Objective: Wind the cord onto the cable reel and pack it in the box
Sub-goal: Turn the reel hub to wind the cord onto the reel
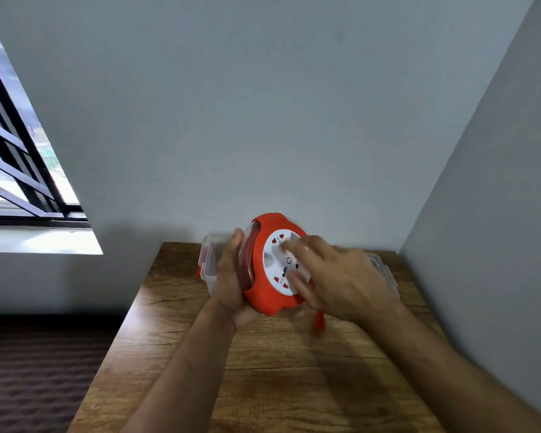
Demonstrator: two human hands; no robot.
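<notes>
Head view: much is blurred or covered. The right hand (341, 276) is smeared by motion, so how its fingers sit is hard to make out; they reach out, spread and fairly straight, onto the white face of the cable reel (274, 267), and whether they pinch anything there cannot be told. That hand and its forearm cover the reel's right edge and most of a clear plastic piece (384, 273) with side clips behind it, which could be a lid or a second tub. The left hand (231, 276) hides the near side of the box (211, 260) and the reel's left rim.

Only the box's clear walls and a red clip at its far-left corner show past the left hand; nothing can be seen inside the visible part. The reel is not in it: it is held up above the wooden desk (263, 370), between the two hands, just right of the box.

Tilted with its face toward the camera, the reel is orange-red with a round white socket plate bearing small red shutters and a dark centre mark. The left hand grips it from the side, palm under the rim, thumb up along the edge. Turns of the red cord (250, 257) show in the groove beside that thumb, and a short red end hangs blurred below the right hand, near the desk.
</notes>
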